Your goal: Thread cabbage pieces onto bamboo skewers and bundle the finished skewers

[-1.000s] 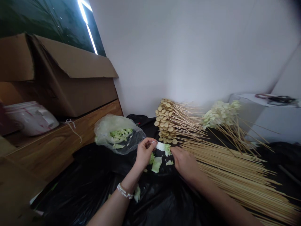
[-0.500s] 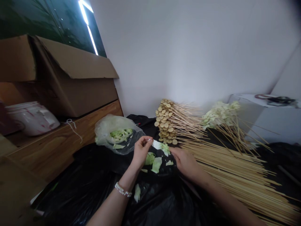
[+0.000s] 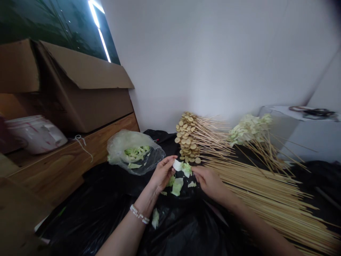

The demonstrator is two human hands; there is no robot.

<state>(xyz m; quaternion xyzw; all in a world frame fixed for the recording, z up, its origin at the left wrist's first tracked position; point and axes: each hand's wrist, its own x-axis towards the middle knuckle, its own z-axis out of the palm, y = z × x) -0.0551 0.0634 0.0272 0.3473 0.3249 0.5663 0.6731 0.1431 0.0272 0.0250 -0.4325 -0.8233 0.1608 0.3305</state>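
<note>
Lower and turned slightly since the earlier frame: left hand (image 3: 163, 174), fingers closed on the white end of a cabbage leaf piece (image 3: 178, 165), pearl bracelet (image 3: 139, 214) on the wrist. Right hand (image 3: 209, 183) just beside the piece's green end, its grip impossible to tell. Cabbage leaf piece held above a black plastic sheet (image 3: 87, 213), with loose cabbage scraps (image 3: 177, 186) just below it, a clear plastic bag (image 3: 119, 149) of chopped cabbage to its left, a stack of skewered round slices (image 3: 185, 138) just behind it, bare bamboo skewers (image 3: 261, 199) to its right, skewered cabbage leaves (image 3: 249, 129) well behind and rightward, and a cardboard box (image 3: 80, 89) well to its left.
</note>
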